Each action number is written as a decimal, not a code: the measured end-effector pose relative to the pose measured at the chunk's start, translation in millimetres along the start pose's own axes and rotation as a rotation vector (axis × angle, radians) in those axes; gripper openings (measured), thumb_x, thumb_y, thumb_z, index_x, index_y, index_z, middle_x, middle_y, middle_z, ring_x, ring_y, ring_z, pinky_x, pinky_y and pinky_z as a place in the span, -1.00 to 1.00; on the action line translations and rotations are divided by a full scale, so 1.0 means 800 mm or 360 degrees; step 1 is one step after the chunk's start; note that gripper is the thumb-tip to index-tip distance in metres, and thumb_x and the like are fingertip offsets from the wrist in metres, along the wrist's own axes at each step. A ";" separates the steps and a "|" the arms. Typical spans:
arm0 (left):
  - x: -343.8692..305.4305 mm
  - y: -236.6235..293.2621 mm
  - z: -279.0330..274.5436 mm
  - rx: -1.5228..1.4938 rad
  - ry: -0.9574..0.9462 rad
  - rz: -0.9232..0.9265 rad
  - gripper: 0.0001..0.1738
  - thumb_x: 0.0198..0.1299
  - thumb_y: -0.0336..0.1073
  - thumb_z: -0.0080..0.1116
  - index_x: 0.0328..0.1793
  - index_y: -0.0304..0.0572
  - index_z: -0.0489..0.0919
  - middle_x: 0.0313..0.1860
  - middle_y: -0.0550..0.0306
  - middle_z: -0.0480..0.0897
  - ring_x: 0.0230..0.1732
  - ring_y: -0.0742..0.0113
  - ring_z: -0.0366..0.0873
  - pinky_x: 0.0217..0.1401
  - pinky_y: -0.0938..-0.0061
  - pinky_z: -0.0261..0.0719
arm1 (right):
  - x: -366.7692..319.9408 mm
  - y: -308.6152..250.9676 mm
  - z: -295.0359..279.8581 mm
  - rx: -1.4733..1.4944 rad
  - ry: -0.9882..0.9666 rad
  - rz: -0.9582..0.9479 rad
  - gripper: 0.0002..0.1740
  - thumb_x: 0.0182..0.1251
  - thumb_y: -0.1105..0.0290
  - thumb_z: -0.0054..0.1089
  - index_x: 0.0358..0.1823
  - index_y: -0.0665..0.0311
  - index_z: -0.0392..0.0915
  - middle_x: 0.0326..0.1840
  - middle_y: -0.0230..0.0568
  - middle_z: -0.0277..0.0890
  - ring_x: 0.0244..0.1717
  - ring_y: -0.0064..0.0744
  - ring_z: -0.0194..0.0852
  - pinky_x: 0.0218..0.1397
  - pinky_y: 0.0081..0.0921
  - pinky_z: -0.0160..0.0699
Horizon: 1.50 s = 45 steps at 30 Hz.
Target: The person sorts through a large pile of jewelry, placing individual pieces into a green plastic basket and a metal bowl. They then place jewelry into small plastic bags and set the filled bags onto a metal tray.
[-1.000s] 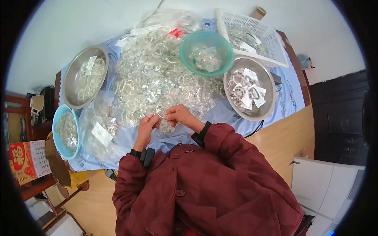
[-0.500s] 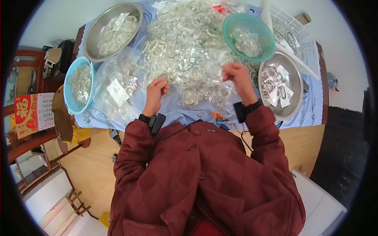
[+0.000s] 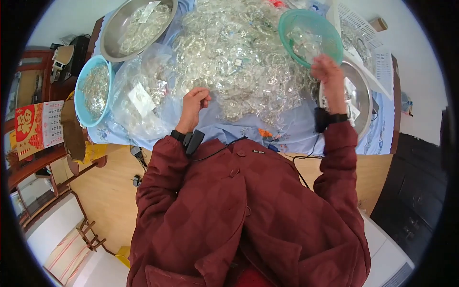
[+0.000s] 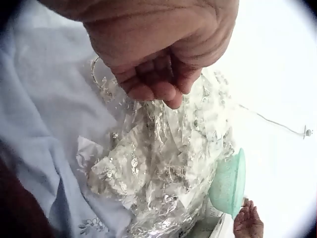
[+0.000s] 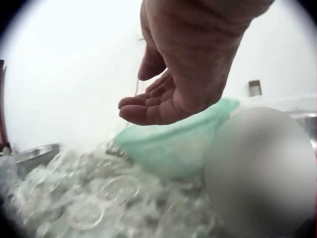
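The left hand [image 3: 195,103] hovers over the near left edge of a heap of clear-bagged bracelets [image 3: 229,62], its fingers loosely curled; in the left wrist view no object shows in this hand [image 4: 158,54]. Beside the near rim of the green basin [image 3: 285,40] is the right hand [image 3: 330,79], slightly blurred. The right wrist view shows this hand [image 5: 183,74] above the green basin [image 5: 173,144], thumb apart from relaxed fingers, holding nothing visible. A few bagged pieces [image 3: 303,43] lie inside the basin.
A steel bowl [image 3: 366,88] with carded bracelets stands at right, partly behind the right forearm, near a white basket [image 3: 382,64]. At left are another steel bowl [image 3: 109,36], a blue basin [image 3: 111,81] and a plastic bag [image 3: 124,112].
The hands, together over the heap's near edge a second ago, have parted. The right hand has moved right to the green basin; the left has drawn back slightly left. The head view has shifted.
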State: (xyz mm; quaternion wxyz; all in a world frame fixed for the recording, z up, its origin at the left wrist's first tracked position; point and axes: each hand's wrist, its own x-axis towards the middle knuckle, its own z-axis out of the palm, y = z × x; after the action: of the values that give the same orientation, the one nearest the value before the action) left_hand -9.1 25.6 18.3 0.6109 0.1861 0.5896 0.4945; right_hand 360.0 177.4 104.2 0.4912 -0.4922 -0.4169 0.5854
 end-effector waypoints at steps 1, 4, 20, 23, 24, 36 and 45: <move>0.000 0.000 0.001 0.0017 0.0000 -0.0002 -0.87 0.14 -0.36 0.09 -0.21 -0.21 0.54 -0.50 0.24 0.55 -0.55 0.56 0.39 -0.46 0.67 0.36 | -0.010 0.035 0.011 0.0058 -0.0061 0.0135 -0.69 0.26 0.31 0.09 -0.04 0.33 0.46 -0.15 -0.13 0.54 -0.24 -0.35 0.56 -0.21 -0.46 0.59; 0.003 0.001 -0.011 0.0073 0.0011 -0.0019 -0.87 0.14 -0.35 0.08 -0.21 -0.21 0.54 -0.49 0.24 0.56 -0.55 0.56 0.40 -0.45 0.67 0.38 | -0.057 0.093 0.047 0.0108 -0.0143 0.0448 -0.72 0.24 0.33 0.11 -0.10 0.35 0.50 -0.25 -0.18 0.57 -0.34 -0.42 0.56 -0.28 -0.50 0.59; -0.021 -0.033 -0.019 0.0367 -0.0235 -0.0477 -0.82 0.16 -0.30 0.07 -0.15 -0.18 0.50 -0.37 0.15 0.61 -0.44 0.46 0.53 -0.36 0.57 0.54 | -0.161 0.170 0.002 -0.1622 -0.0046 0.0240 -0.60 -0.03 0.19 0.29 -0.20 0.28 0.50 -0.52 -0.13 0.54 -0.43 -0.12 0.53 -0.37 -0.31 0.44; -0.020 -0.034 -0.017 0.0344 -0.0250 -0.0544 -0.81 0.18 -0.28 0.08 -0.13 -0.19 0.50 -0.35 0.15 0.61 -0.42 0.46 0.54 -0.32 0.54 0.56 | -0.165 0.175 -0.005 -0.1648 0.0013 0.0169 -0.59 -0.05 0.16 0.30 -0.21 0.24 0.50 -0.52 -0.13 0.53 -0.42 -0.08 0.52 -0.36 -0.27 0.43; -0.020 -0.036 -0.017 0.0346 -0.0258 -0.0547 -0.81 0.18 -0.28 0.08 -0.13 -0.19 0.49 -0.35 0.14 0.61 -0.41 0.46 0.55 -0.32 0.54 0.57 | -0.166 0.179 -0.006 -0.1703 -0.0060 0.0136 -0.59 -0.05 0.16 0.30 -0.21 0.24 0.50 -0.51 -0.13 0.53 -0.42 -0.08 0.52 -0.36 -0.27 0.42; -0.028 -0.039 -0.014 0.0352 -0.0316 -0.0521 -0.76 0.19 -0.25 0.07 -0.09 -0.20 0.48 -0.30 0.13 0.61 -0.35 0.44 0.56 -0.26 0.54 0.56 | -0.144 0.175 0.002 -0.1232 -0.0362 0.0388 -0.76 -0.05 0.30 0.33 -0.43 0.27 0.50 -0.48 -0.24 0.55 -0.46 -0.40 0.52 -0.38 -0.51 0.44; -0.052 0.029 0.075 0.0219 -0.0690 -0.0264 -0.56 0.15 -0.29 0.10 0.16 -0.26 0.40 -0.12 0.14 0.53 -0.31 0.47 0.52 -0.19 0.57 0.51 | -0.116 0.102 0.100 0.0034 -0.0656 0.0688 -0.92 0.08 0.55 0.20 -0.45 0.30 0.46 -0.46 -0.30 0.52 -0.47 -0.57 0.47 -0.35 -0.65 0.45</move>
State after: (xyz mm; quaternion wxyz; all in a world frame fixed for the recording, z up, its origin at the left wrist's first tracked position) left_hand 43.7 23.0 73.7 0.7476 0.2799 0.4902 0.3498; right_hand 270.5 71.5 54.1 0.2652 -0.4351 -0.3872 0.7684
